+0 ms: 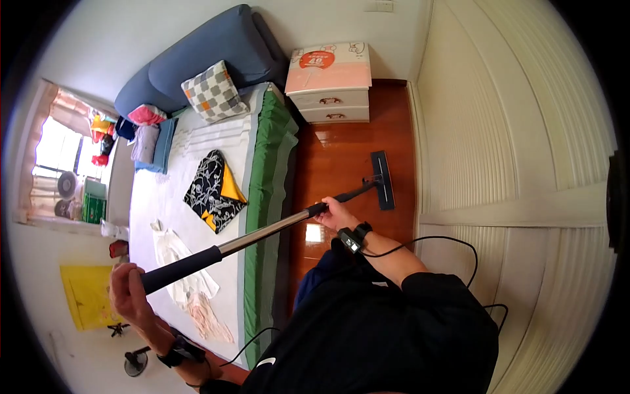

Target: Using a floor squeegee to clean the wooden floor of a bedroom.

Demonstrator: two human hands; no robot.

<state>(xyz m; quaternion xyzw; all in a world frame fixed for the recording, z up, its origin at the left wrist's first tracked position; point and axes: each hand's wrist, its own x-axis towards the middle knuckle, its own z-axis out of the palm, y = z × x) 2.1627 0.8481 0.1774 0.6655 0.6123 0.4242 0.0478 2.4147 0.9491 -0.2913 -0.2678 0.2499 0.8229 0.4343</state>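
Note:
A flat mop's handle (266,233) runs diagonally across the view. My left hand (129,295) grips the end of its dark foam grip at the lower left, above the bed. Farther down the pole, my right hand (335,214) is closed around the dark lower section. The rectangular mop head (383,180) lies on the glossy reddish wood floor (339,147), between the bed and the white sliding doors. A cabled device is strapped at each wrist.
To the left is a bed (165,197) with a green skirt, a checked pillow (214,92) and folded cloths. A white drawer cabinet (330,101) stands beyond the mop head. Ribbed wardrobe doors (472,123) line the right. Black cables hang near both arms.

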